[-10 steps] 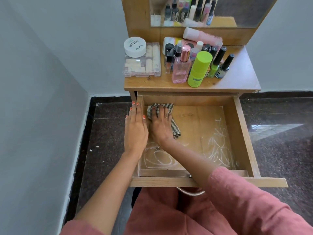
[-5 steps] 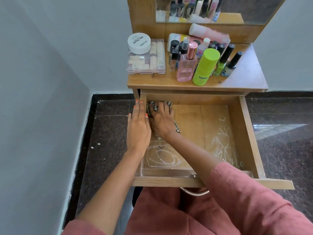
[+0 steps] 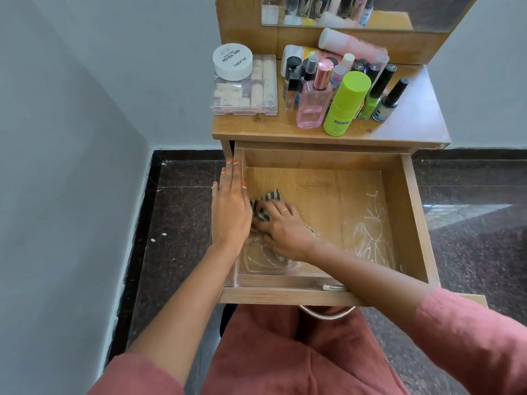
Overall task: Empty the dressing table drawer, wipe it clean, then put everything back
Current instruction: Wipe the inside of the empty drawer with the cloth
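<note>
We see the dressing table (image 3: 413, 121) at upper centre, with its drawer (image 3: 410, 212) pulled out mid-frame. Left hand (image 3: 229, 206) lies flat on the drawer's left wall, fingers straight. Right hand (image 3: 285, 228) presses the striped cloth (image 3: 269, 196) onto the drawer floor at left, fingers spread flat. Lime-green bottle (image 3: 346, 105) stands on the tabletop.

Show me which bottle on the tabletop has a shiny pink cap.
The clear pink perfume bottle beside the lime-green bottle; its neighbours have black, white or green caps.
</note>
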Motion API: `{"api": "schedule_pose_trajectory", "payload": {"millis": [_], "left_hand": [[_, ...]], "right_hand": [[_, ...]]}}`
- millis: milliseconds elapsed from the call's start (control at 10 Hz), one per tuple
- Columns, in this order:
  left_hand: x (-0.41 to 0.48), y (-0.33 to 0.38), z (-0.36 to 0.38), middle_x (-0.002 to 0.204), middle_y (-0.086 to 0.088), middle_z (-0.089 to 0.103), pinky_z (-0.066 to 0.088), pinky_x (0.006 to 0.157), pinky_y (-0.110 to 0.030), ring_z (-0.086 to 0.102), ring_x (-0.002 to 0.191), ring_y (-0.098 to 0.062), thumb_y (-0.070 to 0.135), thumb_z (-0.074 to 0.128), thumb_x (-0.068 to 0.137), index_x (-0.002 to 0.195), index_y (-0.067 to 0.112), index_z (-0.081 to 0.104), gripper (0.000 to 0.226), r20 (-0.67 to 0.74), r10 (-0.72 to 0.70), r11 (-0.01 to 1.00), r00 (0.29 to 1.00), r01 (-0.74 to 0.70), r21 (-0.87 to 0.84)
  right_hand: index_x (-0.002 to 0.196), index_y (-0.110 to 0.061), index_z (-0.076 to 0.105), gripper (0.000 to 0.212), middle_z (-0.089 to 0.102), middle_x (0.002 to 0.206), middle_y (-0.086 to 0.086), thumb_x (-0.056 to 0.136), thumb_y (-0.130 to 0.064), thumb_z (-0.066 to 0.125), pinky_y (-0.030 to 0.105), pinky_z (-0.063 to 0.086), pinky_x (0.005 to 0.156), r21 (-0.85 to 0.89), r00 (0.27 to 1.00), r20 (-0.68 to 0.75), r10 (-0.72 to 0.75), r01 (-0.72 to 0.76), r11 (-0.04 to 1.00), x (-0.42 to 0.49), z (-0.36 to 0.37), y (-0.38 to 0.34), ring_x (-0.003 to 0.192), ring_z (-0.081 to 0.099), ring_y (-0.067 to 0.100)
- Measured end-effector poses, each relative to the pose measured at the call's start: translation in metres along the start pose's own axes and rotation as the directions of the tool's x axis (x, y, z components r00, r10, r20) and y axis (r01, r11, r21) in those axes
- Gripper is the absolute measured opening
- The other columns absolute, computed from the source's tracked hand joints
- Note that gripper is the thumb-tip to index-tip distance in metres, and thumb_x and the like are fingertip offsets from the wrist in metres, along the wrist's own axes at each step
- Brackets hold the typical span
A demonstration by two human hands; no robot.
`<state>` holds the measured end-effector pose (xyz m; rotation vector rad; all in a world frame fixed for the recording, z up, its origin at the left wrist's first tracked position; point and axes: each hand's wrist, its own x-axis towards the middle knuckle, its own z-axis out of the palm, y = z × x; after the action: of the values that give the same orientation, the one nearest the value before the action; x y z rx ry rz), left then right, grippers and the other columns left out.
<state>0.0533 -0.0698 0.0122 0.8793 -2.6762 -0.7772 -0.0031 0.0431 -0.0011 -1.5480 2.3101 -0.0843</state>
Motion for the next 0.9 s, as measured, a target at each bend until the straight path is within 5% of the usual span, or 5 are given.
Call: {"api": "schedule_pose_trajectory", "payload": {"millis": [300, 400, 500, 600, 900], "left_hand": [[-0.001, 0.001, 0.000, 0.155, -0.006, 0.014, 0.006, 0.117, -0.032, 0.013, 0.144, -0.020, 0.015, 0.024, 0.100, 0.145, 0.011, 0.018, 0.045, -0.013, -0.006, 1.000, 1.000, 0.006, -0.007], [-0.001, 0.001, 0.001, 0.155, -0.006, 0.014, 0.006, 0.117, -0.032, 0.012, 0.144, -0.020, 0.015, 0.024, 0.101, 0.145, 0.011, 0.018, 0.045, -0.014, -0.003, 1.000, 1.000, 0.002, -0.008], [-0.001, 0.000, 0.001, 0.155, -0.006, 0.013, 0.006, 0.117, -0.032, 0.011, 0.144, -0.019, 0.015, 0.023, 0.101, 0.146, 0.011, 0.016, 0.046, -0.004, -0.003, 1.000, 1.000, 0.003, 0.000], [-0.001, 0.000, 0.000, 0.156, -0.006, 0.013, 0.004, 0.117, -0.030, 0.011, 0.144, -0.019, 0.015, 0.023, 0.101, 0.146, 0.011, 0.016, 0.046, 0.000, -0.007, 1.000, 1.000, 0.007, -0.007], [0.000, 0.000, 0.000, 0.155, -0.006, 0.013, 0.006, 0.118, -0.032, 0.012, 0.144, -0.018, 0.015, 0.024, 0.101, 0.145, 0.010, 0.017, 0.045, -0.003, -0.007, 1.000, 1.000, 0.007, -0.014]], "right_hand": [[0.120, -0.033, 0.058, 0.051, 0.062, 0.115, 0.004, 0.078, -0.034, 0.029, 0.033, 0.044, 0.085, -0.199, 0.962, 0.127, -0.241, 0.263, 0.944, -0.019, 0.011, 0.010, 0.104, 0.060, 0.022], [0.117, -0.030, 0.061, 0.051, 0.065, 0.113, 0.003, 0.077, -0.037, 0.031, 0.030, 0.034, 0.086, -0.265, 0.965, 0.102, -0.241, 0.259, 0.929, -0.012, 0.012, 0.014, 0.102, 0.062, 0.019], [0.121, -0.023, 0.059, 0.051, 0.061, 0.121, 0.010, 0.079, -0.034, 0.031, 0.035, 0.042, 0.094, -0.254, 0.985, 0.009, -0.175, 0.171, 0.952, -0.002, 0.003, 0.017, 0.110, 0.059, 0.025], [0.143, -0.019, 0.027, 0.050, 0.024, 0.150, 0.011, 0.094, -0.026, 0.035, 0.039, 0.019, 0.113, -0.161, 0.996, 0.012, -0.087, 0.088, 0.983, 0.013, -0.008, 0.020, 0.139, 0.022, 0.027], [0.146, -0.013, 0.011, 0.053, 0.014, 0.154, 0.004, 0.097, -0.019, 0.031, 0.039, 0.013, 0.113, -0.007, 0.987, -0.077, 0.138, -0.139, 0.990, 0.052, -0.012, 0.020, 0.142, 0.009, 0.021]]}}
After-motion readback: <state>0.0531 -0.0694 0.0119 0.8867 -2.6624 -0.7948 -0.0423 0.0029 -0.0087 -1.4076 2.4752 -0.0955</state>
